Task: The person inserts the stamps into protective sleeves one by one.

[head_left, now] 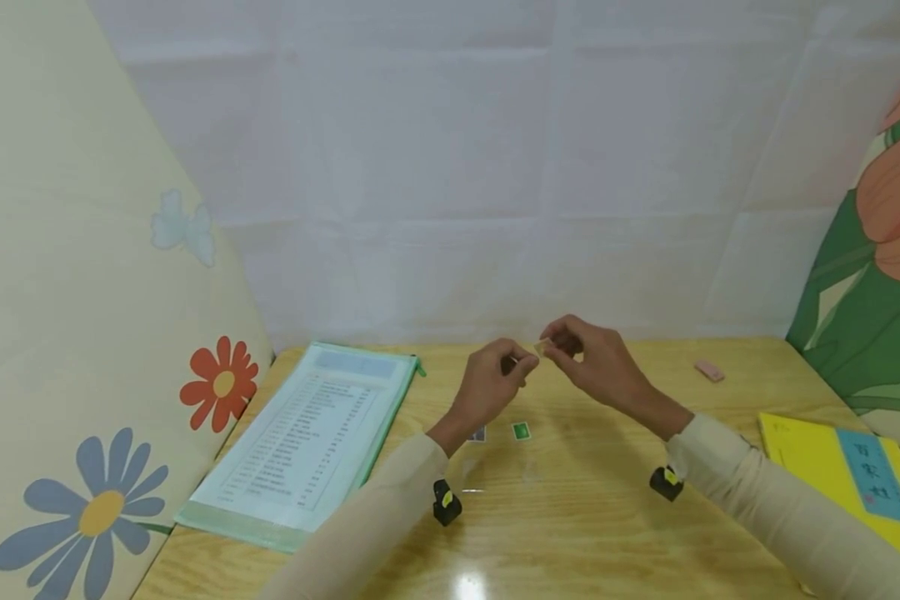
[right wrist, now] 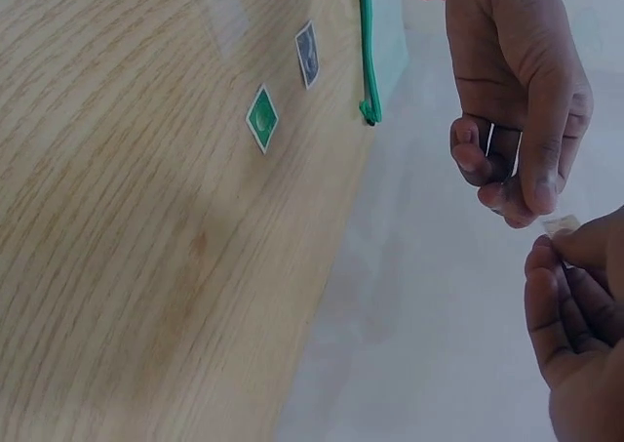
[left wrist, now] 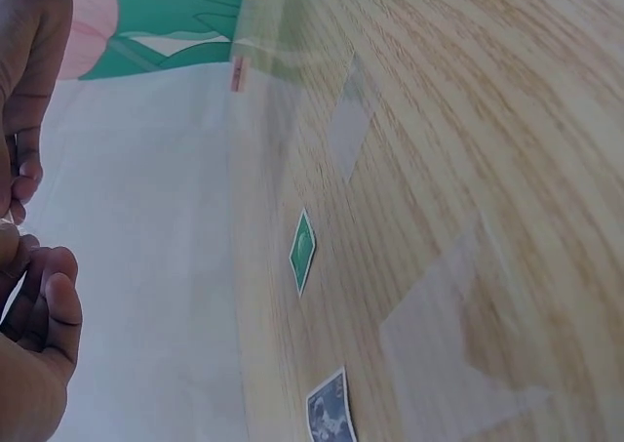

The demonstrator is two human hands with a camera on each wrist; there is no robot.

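Observation:
A small pale, yellowish stamp (head_left: 542, 347) is up above the table between the two hands. My right hand (head_left: 594, 358) pinches it between thumb and fingers. The left hand (head_left: 489, 377) has thumb and forefinger together at the stamp's near edge. In the right wrist view, only a thin beige piece of the stamp (right wrist: 561, 225) shows between the fingertips. Below them on the table lie a green stamp (head_left: 521, 431) and a dark greyish picture stamp (left wrist: 331, 409), the latter partly hidden by the left wrist in the head view.
Two clear plastic sleeves (left wrist: 458, 335) lie nearer me. To the left is a zip folder (head_left: 307, 433) holding a printed list. On the right are a pink eraser-like block (head_left: 708, 371) and a yellow book (head_left: 832, 467). A white cloth (head_left: 435, 167) hangs behind the table.

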